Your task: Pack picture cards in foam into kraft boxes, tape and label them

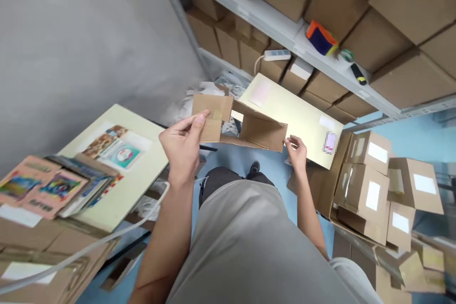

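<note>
An open cardboard box [257, 131] hangs in the air in front of my body, tilted, and I can see through its opening to the floor. My left hand [185, 145] pinches its left flap [213, 116] between thumb and fingers. At the box's right edge, my right hand [296, 150] holds the cardboard with its thumb and fingertips. Behind the box stands a pale yellow table [285, 104], with a phone-like pink item [330, 142] near its right end.
Books [46, 185] and printed sheets lie on a left table [107, 213], with a white hose [89, 247] crossing in front. Shelves [242, 9] of cartons stand ahead, holding a power strip [277, 55] and a box cutter [358, 73]. Labelled boxes [366, 190] fill a large carton at right.
</note>
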### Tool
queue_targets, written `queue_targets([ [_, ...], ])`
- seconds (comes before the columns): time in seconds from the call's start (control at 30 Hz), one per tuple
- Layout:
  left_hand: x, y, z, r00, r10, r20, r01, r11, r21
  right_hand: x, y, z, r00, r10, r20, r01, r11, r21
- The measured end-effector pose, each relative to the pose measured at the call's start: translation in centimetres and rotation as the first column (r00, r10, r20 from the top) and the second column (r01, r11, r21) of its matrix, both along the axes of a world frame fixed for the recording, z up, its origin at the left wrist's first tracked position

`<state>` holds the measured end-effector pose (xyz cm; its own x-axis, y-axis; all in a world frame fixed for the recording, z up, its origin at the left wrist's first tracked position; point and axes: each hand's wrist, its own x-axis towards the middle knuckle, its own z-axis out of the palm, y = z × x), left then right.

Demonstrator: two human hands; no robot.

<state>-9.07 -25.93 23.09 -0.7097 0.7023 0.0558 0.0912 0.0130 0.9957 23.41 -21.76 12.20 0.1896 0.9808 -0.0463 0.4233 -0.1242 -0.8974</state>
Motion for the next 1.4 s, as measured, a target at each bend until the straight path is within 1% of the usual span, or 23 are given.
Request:
queue_targets([
  [0.07,2.3,2.7,0.0,0.996,-0.085,-0.003,0.085,0.996,-0.014,2.1,0.7,-0.3,0.998,-0.026,-0.056,0.023,0.998,-0.057],
  [0.13,3.9,5.1,-0.2,0.987,-0.158,-0.011,0.158,0.987,-0.011,3.3,1.2,-0.4,0.994,-0.078,-0.07,0.072,0.994,-0.08],
  [0.2,5.1,7.5,-0.7,0.976,-0.215,-0.018,0.215,0.977,-0.008,4.1,1.6,-0.3,0.987,-0.15,-0.064,0.145,0.986,-0.086],
  [0.27,5.8,10.0,-1.5,0.964,-0.267,-0.018,0.266,0.964,-0.018,4.8,2.1,0.2,0.973,-0.227,-0.048,0.223,0.972,-0.073],
  [0.37,6.5,13.9,-3.5,0.933,-0.36,0.015,0.36,0.93,-0.069,5.7,3.1,1.2,0.943,-0.334,-0.004,0.333,0.942,-0.035],
  [0.47,7.2,17.9,-6.0,0.898,-0.434,0.072,0.44,0.888,-0.133,6.4,4.5,2.4,0.908,-0.414,0.069,0.415,0.91,-0.003],
  [0.57,8.1,21.3,-8.3,0.874,-0.475,0.105,0.486,0.856,-0.175,6.6,6.3,3.0,0.874,-0.457,0.164,0.459,0.888,0.027],
  [0.67,9.0,23.9,-10.1,0.847,-0.518,0.12,0.532,0.824,-0.195,6.1,8.4,3.1,0.839,-0.481,0.256,0.488,0.872,0.037],
  [0.77,9.3,25.8,-11.6,0.804,-0.583,0.116,0.593,0.771,-0.232,5.1,10.3,2.8,0.831,-0.472,0.296,0.486,0.874,0.028],
  [0.83,9.1,26.7,-12.4,0.767,-0.633,0.103,0.633,0.721,-0.281,4.3,11.2,2.4,0.833,-0.465,0.299,0.481,0.876,0.019],
  [0.9,8.9,27.3,-13.0,0.726,-0.685,0.068,0.663,0.669,-0.336,3.6,11.9,2.1,0.825,-0.477,0.304,0.499,0.867,0.006],
  [0.97,8.7,27.7,-13.2,0.687,-0.726,-0.01,0.666,0.636,-0.389,3.3,12.3,1.9,0.81,-0.497,0.312,0.526,0.85,-0.012],
  [1.03,8.7,27.9,-13.0,0.656,-0.746,-0.112,0.638,0.628,-0.445,3.3,12.6,1.8,0.805,-0.499,0.322,0.536,0.844,-0.032],
  [1.17,8.9,28.5,-12.2,0.587,-0.772,-0.244,0.59,0.614,-0.523,4.2,13.6,2.0,0.821,-0.454,0.347,0.502,0.863,-0.059],
  [1.3,8.9,29.2,-11.7,0.502,-0.8,-0.329,0.577,0.593,-0.562,6.0,16.0,2.4,0.837,-0.397,0.376,0.451,0.89,-0.064],
  [1.4,8.8,29.5,-11.5,0.472,-0.796,-0.38,0.523,0.6,-0.606,7.5,18.2,2.6,0.861,-0.311,0.402,0.367,0.928,-0.069],
])
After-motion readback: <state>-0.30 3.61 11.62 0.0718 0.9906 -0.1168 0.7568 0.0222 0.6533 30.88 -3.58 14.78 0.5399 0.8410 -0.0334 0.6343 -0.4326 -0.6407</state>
